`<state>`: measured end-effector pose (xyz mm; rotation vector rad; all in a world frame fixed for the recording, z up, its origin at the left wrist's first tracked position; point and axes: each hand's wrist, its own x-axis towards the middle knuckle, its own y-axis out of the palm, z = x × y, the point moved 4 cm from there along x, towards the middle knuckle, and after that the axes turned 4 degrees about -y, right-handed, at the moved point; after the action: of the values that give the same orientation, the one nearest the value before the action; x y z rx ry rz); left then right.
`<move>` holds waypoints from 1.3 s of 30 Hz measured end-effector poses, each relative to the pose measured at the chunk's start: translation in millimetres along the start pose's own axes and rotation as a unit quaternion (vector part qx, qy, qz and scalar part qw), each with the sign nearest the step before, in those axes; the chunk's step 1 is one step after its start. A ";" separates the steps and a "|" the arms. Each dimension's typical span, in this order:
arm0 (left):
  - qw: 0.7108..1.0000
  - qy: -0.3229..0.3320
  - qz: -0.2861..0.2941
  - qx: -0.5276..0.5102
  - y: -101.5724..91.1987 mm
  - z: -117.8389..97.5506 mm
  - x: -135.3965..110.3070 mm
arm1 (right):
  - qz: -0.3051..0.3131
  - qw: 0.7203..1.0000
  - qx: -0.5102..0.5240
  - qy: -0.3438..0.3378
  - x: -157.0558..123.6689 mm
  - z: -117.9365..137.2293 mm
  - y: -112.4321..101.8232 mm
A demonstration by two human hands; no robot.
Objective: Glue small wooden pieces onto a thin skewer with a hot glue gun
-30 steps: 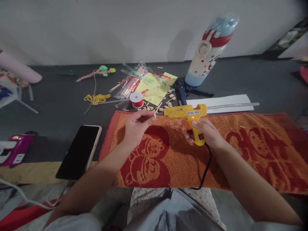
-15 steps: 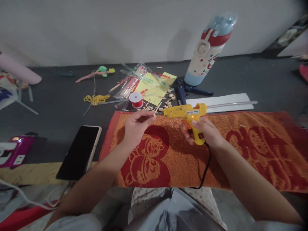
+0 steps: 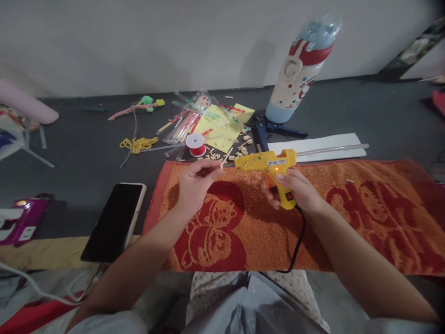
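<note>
My right hand [image 3: 294, 188] is wrapped round a yellow hot glue gun [image 3: 266, 161], its small light glowing orange. A long clear glue stick [image 3: 330, 149] juts out of the gun's back end. Between the thumb and fingertips of my left hand [image 3: 198, 183] is a short thin wooden stick [image 3: 226, 157], tilted up and to the right. The gun's nozzle points at that stick from the right, with a small gap between them. Beneath both hands lies an orange and red towel [image 3: 260, 232].
Behind the towel are cut stick pieces [image 3: 243, 147], a red thread spool [image 3: 196, 147], yellow paper [image 3: 217, 123] and bagged sticks [image 3: 189, 120]. Dark blue pliers [image 3: 262, 132] lie by a tall bottle [image 3: 294, 79]. A phone [image 3: 113, 222] rests at left; the gun's black cord [image 3: 299, 246] hangs over the front edge.
Almost nothing differs. The view has shifted very slightly, and both hands keep their hold on the stick and the glue gun.
</note>
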<state>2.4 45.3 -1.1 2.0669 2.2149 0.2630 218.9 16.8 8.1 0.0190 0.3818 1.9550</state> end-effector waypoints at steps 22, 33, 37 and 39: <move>1.000 0.001 0.008 0.010 0.5 -0.3 -1.1 | 0.003 1.000 0.005 -0.004 -0.2 2.0 0.7; 1.000 0.014 0.012 0.023 0.3 -0.3 -0.2 | -0.009 1.000 0.000 -0.005 -1.5 3.8 -0.4; 0.999 0.017 0.020 0.028 0.7 -0.1 -0.9 | -0.004 1.000 -0.003 -0.002 -1.5 4.3 0.0; 0.999 0.019 0.012 0.035 0.5 -1.3 -1.1 | -0.005 1.000 -0.011 0.004 -2.0 4.2 -0.7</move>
<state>2.7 44.2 0.2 2.1436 2.2524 0.2330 221.2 16.3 12.2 -0.0058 0.3657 1.9493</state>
